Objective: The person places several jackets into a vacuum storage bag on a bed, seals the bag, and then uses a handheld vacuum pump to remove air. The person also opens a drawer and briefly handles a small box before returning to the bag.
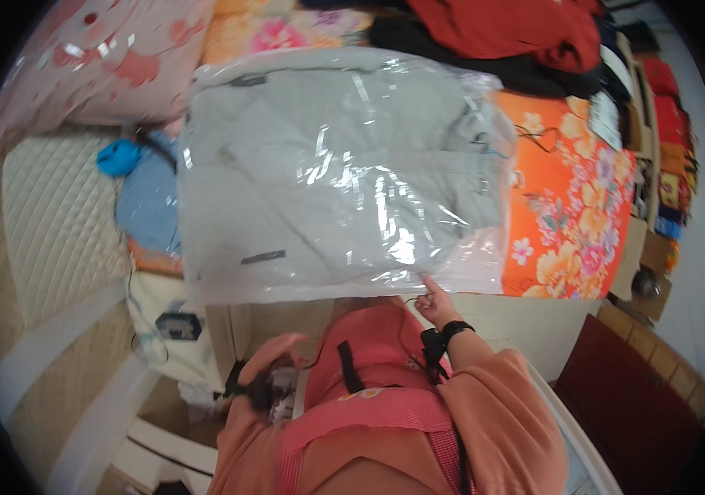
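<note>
A grey garment [303,161] lies flat inside a clear plastic bag [476,266] before me. The bag is shiny with glare, and a dark zip-like strip [263,257] shows on the garment. My right hand [436,304] is at the bag's near edge, its index finger stretched onto the plastic and the other fingers curled. Whether it pinches the film is unclear. My left hand [281,351] is blurred, below the bag and apart from it, with fingers extended and nothing visible in it. Both wrists wear black bands.
Under the bag spreads an orange floral cloth [566,210]. Red and black clothes [513,37] are heaped at the back right. A pink patterned bundle in plastic [123,62] is back left, near a blue item [120,158] and a quilted pad [61,216]. A dark red panel [625,402] stands right.
</note>
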A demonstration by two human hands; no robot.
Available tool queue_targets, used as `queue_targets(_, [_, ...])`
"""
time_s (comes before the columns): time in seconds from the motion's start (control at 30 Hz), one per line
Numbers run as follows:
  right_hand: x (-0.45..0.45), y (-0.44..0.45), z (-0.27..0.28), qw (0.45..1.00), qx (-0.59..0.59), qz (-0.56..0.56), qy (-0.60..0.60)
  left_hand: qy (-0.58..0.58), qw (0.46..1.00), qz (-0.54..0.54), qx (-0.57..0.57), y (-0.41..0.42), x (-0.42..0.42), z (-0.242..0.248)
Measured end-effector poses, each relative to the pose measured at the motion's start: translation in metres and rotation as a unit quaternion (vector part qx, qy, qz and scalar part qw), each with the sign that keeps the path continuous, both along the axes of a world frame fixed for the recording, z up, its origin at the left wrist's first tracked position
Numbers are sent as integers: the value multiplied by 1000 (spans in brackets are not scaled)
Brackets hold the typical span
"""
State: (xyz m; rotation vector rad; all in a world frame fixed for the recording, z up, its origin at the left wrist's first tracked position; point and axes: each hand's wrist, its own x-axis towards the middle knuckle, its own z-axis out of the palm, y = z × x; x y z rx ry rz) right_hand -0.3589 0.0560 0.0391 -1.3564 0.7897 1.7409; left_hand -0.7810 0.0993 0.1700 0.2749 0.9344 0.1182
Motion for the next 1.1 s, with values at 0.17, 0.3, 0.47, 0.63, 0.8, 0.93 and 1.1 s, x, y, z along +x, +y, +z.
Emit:
queue_targets(0.17, [2, 0, -9, 1000, 8, -14, -8, 233, 938, 251, -44, -15, 4, -101])
queue_targets(0.3, [3, -3, -9, 994, 100, -54, 1, 126, 832, 537, -59, 5, -3, -145])
queue_targets(0.47, [-8, 15, -21, 981, 153, -119, -23, 67, 796, 598, -56, 39, -5, -156])
queue_targets(0.63, [-19, 33, -22, 970, 181, -136, -92, 29, 815, 579, -10, 70, -5, -149])
queue_targets(0.8, [-12, 46, 64, 923, 343, -152, -83, 69, 791, 604, 71, 87, -6, -89])
queue_targets(0.93, [-16, 70, 162, 874, 378, -156, -261, -21, 791, 585, 177, 110, -6, -2])
queue_targets(1.1, [-14, 76, 269, 791, 497, -164, -316, -57, 754, 588, 286, 118, -4, 108])
